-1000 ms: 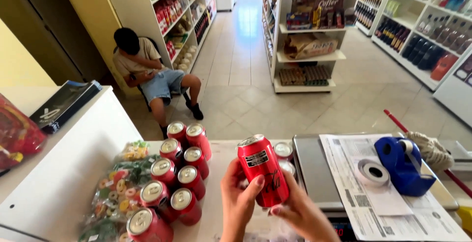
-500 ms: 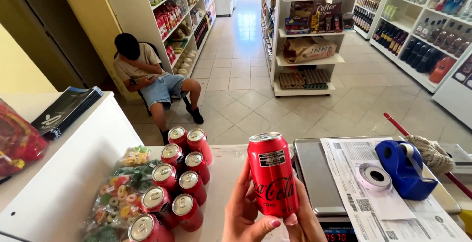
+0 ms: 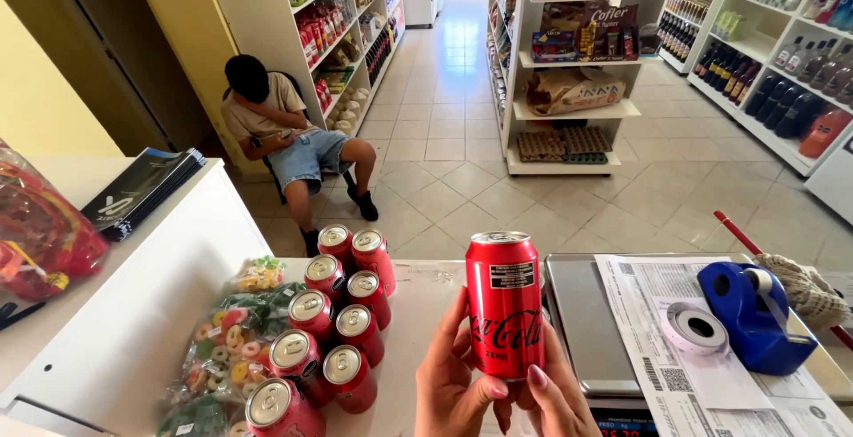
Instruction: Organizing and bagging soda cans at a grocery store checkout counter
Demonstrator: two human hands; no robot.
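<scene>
A small shop is seen from behind a white counter [image 3: 169,313], with stocked shelves [image 3: 569,55] lining a tiled aisle and a person [image 3: 284,139] seated on a chair by the left shelf. A red soda can [image 3: 505,304] is held upright above the counter, gripped from below by the left hand [image 3: 455,384] and the right hand [image 3: 560,397], fingers wrapped round its lower half. Just left of it, a double row of red cans [image 3: 333,330] is lined up beside bags of gummy rings [image 3: 227,348]. To the right, a scale [image 3: 586,321], printed papers [image 3: 684,366], a tape roll [image 3: 696,327] and a blue tape dispenser [image 3: 751,313] are laid out.
</scene>
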